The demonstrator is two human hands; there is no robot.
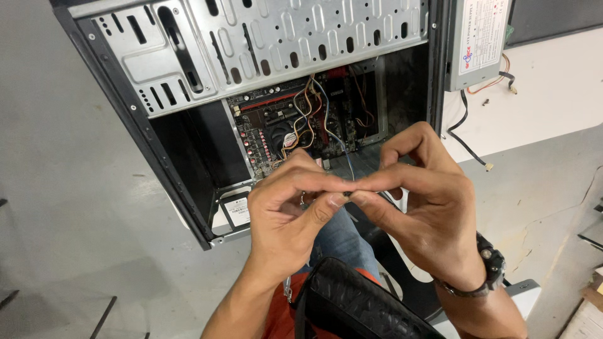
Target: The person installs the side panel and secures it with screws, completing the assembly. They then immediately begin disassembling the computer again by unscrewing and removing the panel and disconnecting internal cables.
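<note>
An open computer case [157, 144] lies on the floor in front of me, its motherboard [282, 125] and coloured wires [308, 107] exposed. My left hand [286, 213] and my right hand [421, 201] meet just in front of the case. Their fingertips pinch a small dark connector [347, 187] at the end of a thin blue wire [336, 141] that runs back into the case. Both hands grip this same small plug between thumb and forefinger. A dark watch [493, 267] sits on my right wrist.
A grey power supply unit [477, 41] stands at the upper right with loose cables [465, 135] trailing over a white surface. A black textured bag [358, 304] rests on my lap. The grey concrete floor [75, 220] spreads to the left.
</note>
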